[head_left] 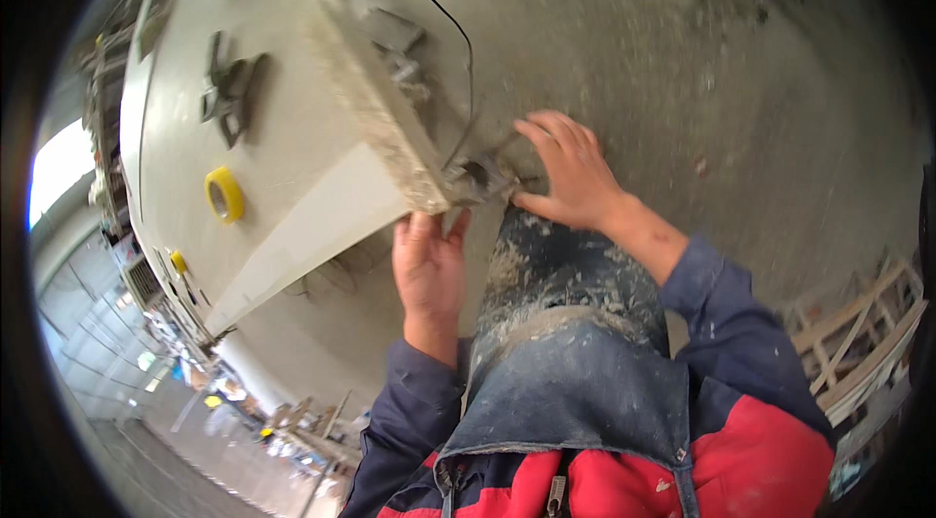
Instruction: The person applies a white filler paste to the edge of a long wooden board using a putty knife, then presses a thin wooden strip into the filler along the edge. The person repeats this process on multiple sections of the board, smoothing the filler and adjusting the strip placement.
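A large pale slab (292, 118) with a rough, dusty edge lies at the left. At its near corner is my left hand (429, 269), its fingertips touching the edge and its fingers a little apart. To the right, my right hand (575, 177) is spread with thumb and fingers apart, holding nothing I can see. Beside its thumb, a grey metal piece (478, 179), blurred, sits close to the slab's corner; I cannot tell its kind. On the slab lie a dark clamp-like tool (226, 89) and a roll of yellow tape (224, 195).
A black cable (429, 0) runs down past the slab's far edge to the metal piece. Below the slab's edge are grey, dusty pieces (395, 36). Wooden racks (858, 338) stand at the right. My dusty dark apron (585, 372) hangs in front of me.
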